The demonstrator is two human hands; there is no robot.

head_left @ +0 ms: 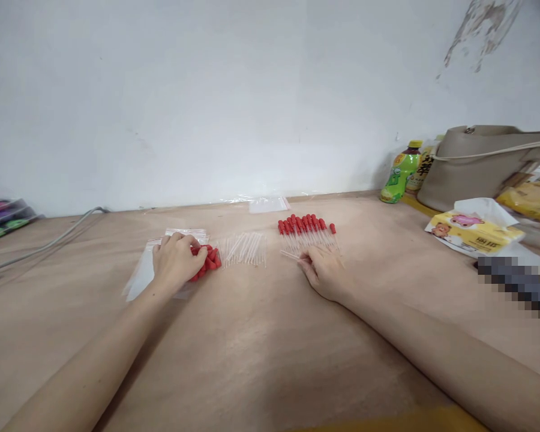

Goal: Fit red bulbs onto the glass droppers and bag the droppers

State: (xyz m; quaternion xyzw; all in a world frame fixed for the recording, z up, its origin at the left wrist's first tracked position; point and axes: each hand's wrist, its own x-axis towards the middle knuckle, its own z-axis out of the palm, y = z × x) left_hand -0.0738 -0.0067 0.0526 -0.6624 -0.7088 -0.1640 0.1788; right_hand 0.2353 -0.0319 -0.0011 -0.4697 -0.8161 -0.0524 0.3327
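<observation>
My left hand (177,257) reaches into a pile of red rubber dropper bulbs (212,259), its thumb and index finger closed around a bulb at the pile's edge. Under that hand lie clear zip bags (141,277). My right hand (324,271) pinches a thin clear dropper tube (290,255), which points left toward the other hand. Between the hands lies a row of bare dropper tubes (245,249). Just beyond my right hand, several droppers with red bulbs fitted (303,225) lie side by side, bulbs toward the wall.
A flat clear bag (269,204) lies by the wall. At right stand a green bottle (401,174), a grey-beige bag (468,165) and a yellow tissue pack (474,231), with a blurred dark object (517,288) nearer. A grey cable (67,231) and colourful packets (4,219) are at left.
</observation>
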